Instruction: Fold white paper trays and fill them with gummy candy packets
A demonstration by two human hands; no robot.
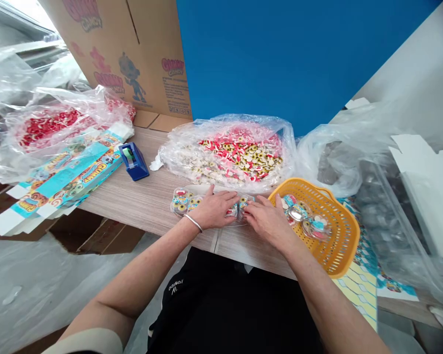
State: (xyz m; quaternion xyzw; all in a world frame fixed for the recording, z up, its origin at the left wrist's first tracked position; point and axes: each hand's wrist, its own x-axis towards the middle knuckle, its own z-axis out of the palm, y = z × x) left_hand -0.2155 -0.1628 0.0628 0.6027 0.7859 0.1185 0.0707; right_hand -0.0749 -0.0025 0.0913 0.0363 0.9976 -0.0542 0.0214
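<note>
A row of small clear plastic candy cups (182, 200) with printed labels lies along the table's front edge, in what looks like a clear tray. Over the row's middle my left hand (214, 209) is laid with its fingers stretched toward the right, touching the cups. My right hand (268, 219) has its curled fingers on a cup (244, 205) at the row's right end. Beside that hand stands a yellow plastic basket (345, 246) holding several more candy cups (317, 227). Behind the row, an opened clear bag of red, white and yellow gummies (239, 155) lies spread out.
A blue tape dispenser (134, 162) sits left of the gummy bag. Flattened printed boxes (77, 174) and another bag of red gummies (51, 128) lie at the left. A cardboard carton (143, 59) and a blue panel (280, 54) stand behind. Plastic wrapping (402, 221) covers the right side.
</note>
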